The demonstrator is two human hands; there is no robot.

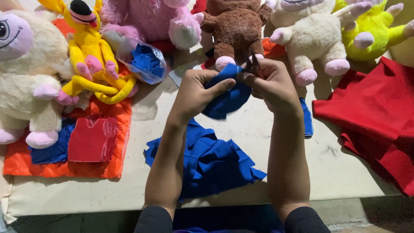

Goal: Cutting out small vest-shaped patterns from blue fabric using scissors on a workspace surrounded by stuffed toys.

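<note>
Tabletop: blue cloth (pixel 226 101) between both hands' grip

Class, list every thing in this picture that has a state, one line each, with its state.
left hand: closed on the blue cloth piece
right hand: gripping small dark scissors at the cloth's edge
blue cloth piece: held up, bent between both hands
blue cloth pile: loose, heaped on the table
red fabric: rumpled, lying at the right
clear plastic bag: stuffed with blue fabric
brown plush toy: sitting upright
</note>
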